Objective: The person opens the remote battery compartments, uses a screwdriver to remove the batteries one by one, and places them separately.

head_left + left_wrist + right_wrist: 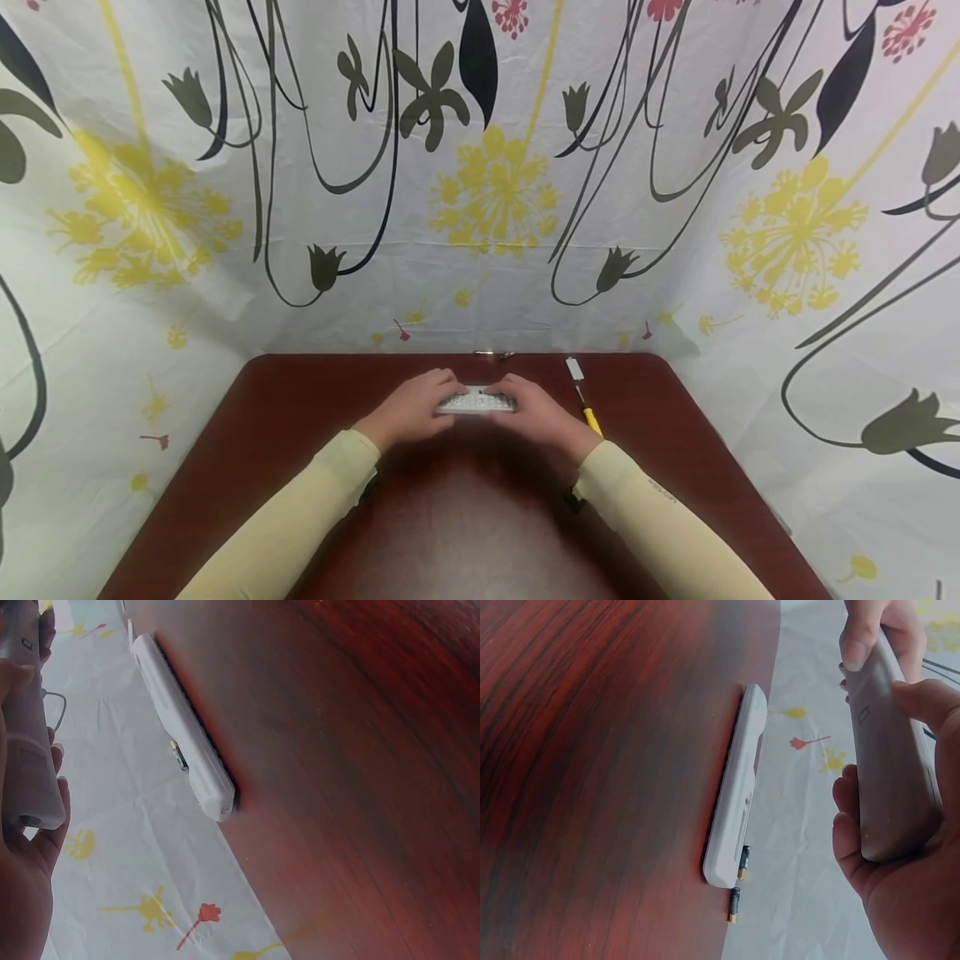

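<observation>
Both hands hold a pale remote control [889, 776] by its two ends. In the head view its button-covered face shows between the left hand [411, 408] and the right hand [536, 414]. The wrist views show its plain back, with a small rectangular mark. Both thumbs rest on the back, and curled fingers wrap the far side. Below it, a second white remote [737, 787] lies button side down on the table. Two small batteries [734, 905] lie next to that remote in the right wrist view.
A yellow-handled screwdriver [591, 419] lies right of the hands on the dark red table [315, 387]. A small white flat piece [574, 368] sits at its tip. Behind the table's far edge hangs a floral-printed curtain [480, 300].
</observation>
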`<move>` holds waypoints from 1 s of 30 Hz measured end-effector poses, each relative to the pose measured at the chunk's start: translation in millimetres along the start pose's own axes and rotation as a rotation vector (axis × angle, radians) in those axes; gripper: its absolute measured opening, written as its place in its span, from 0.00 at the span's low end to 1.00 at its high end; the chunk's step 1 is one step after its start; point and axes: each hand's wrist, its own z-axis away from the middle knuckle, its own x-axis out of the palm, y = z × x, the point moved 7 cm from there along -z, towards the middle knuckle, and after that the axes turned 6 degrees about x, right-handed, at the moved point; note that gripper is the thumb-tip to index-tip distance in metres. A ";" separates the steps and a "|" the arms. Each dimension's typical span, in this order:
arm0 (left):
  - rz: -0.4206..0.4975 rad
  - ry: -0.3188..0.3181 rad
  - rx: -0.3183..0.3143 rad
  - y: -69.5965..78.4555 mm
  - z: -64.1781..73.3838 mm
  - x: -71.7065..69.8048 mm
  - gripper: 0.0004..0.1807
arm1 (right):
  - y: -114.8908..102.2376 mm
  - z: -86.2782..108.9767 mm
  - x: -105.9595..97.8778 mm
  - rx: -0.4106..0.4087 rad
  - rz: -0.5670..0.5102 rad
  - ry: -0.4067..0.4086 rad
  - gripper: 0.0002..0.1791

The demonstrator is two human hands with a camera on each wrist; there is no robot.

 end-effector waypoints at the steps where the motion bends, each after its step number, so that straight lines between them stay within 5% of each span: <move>1: -0.004 0.003 0.004 0.2 -0.1 -0.5 0.22 | 0.5 0.4 -0.4 0.002 0.001 0.001 0.23; 18: -0.020 0.010 0.016 1.1 0.3 -1.4 0.20 | -0.3 2.5 0.6 0.014 -0.023 -0.003 0.23; 30: 0.043 -0.021 -0.057 1.1 3.5 -4.1 0.20 | -1.1 3.0 -0.5 -0.007 0.042 0.003 0.19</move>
